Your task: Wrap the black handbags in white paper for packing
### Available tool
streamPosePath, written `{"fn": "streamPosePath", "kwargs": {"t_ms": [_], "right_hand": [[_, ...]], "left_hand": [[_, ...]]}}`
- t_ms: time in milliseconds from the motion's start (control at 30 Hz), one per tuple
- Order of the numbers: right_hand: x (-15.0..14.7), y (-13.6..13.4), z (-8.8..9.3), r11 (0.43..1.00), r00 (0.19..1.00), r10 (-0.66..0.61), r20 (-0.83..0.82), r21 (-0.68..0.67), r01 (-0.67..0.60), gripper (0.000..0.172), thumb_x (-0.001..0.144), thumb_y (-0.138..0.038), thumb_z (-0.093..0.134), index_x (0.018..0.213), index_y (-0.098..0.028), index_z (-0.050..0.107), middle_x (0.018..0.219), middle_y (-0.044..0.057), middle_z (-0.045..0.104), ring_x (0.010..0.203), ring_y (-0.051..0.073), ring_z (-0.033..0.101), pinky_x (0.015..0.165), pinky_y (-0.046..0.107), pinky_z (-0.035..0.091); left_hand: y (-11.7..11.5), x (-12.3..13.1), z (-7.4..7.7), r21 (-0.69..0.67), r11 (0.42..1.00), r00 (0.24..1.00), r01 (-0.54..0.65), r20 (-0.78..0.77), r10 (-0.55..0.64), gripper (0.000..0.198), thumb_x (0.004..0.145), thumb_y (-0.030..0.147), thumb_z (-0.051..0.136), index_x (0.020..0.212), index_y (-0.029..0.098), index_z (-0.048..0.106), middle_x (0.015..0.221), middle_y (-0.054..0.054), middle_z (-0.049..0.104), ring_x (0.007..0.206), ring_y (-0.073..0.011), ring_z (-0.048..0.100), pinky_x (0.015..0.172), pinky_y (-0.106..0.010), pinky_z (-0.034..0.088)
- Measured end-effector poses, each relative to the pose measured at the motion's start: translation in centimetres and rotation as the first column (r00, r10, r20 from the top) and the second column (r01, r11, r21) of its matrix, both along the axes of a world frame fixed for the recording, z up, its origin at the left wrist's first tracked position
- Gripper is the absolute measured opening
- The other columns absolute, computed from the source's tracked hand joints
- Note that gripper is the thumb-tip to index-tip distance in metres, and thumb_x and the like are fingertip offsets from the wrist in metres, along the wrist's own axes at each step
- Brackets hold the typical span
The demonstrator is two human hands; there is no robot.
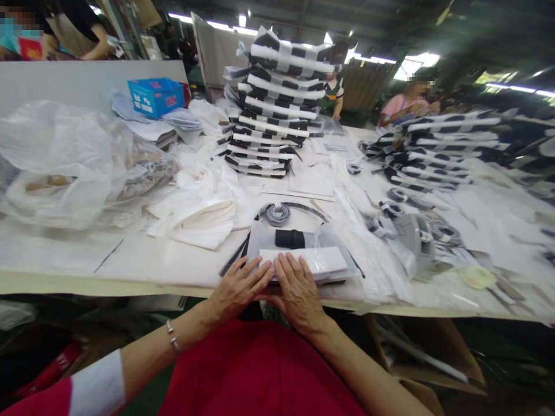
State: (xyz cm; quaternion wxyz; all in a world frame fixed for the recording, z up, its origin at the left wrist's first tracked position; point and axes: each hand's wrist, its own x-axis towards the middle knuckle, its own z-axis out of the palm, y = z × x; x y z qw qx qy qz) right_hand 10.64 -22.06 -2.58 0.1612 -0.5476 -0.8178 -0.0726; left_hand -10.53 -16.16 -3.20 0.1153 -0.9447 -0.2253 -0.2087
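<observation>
A flat bag-like item with dark edges and a translucent plastic sheet [260, 237] over it lies at the table's near edge. Across its front runs a white padding strip [327, 259]. My left hand [240, 288] rests on the strip's left end, fingers stretched out. Beside it, my right hand [300, 292] lies with extended fingers flat on the strip, its thumb below the edge. Just beyond the fingers is a short black wrapped piece [290, 238]. Behind that, a grey coiled strap [276, 214] sits inside a curved black strap [306, 207].
A tall stack of black items with white strips [269, 118] stands ahead, and another stack [437, 150] to the right. Clear plastic bags [65, 156] and a blue box [156, 97] are left. A grey tape dispenser [414, 242] stands right. Several people work beyond.
</observation>
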Motion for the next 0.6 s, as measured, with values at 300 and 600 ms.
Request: {"fn": "streamPosePath", "kwargs": {"t_ms": [300, 600], "right_hand": [[0.0, 0.3, -0.2, 1.000, 0.999, -0.002, -0.032, 0.008, 0.002, 0.076, 0.085, -0.039, 0.069, 0.149, -0.012, 0.037, 0.153, 0.015, 0.041, 0.144, 0.032, 0.031, 0.121, 0.052, 0.020], [0.1, 0.0, -1.0, 1.000, 0.998, -0.006, -0.069, 0.027, 0.008, 0.071, 0.088, -0.028, 0.063, 0.150, -0.012, 0.035, 0.155, 0.013, 0.039, 0.145, 0.030, 0.030, 0.122, 0.049, 0.015]], "left_hand": [[0.3, 0.3, 2.0, 0.016, 0.999, 0.997, 0.039, -0.075, -0.037, 0.047, 0.098, 0.034, 0.052, 0.141, 0.016, 0.048, 0.140, -0.013, 0.057, 0.125, -0.0304, 0.055, 0.107, -0.046, 0.040], [-1.3, -0.1, 1.3, -0.765, 0.641, 0.797, -0.052, 0.355, 0.488, 0.051, 0.094, 0.037, 0.056, 0.140, 0.021, 0.043, 0.152, -0.016, 0.041, 0.141, -0.0301, 0.038, 0.110, -0.051, 0.042]]}}
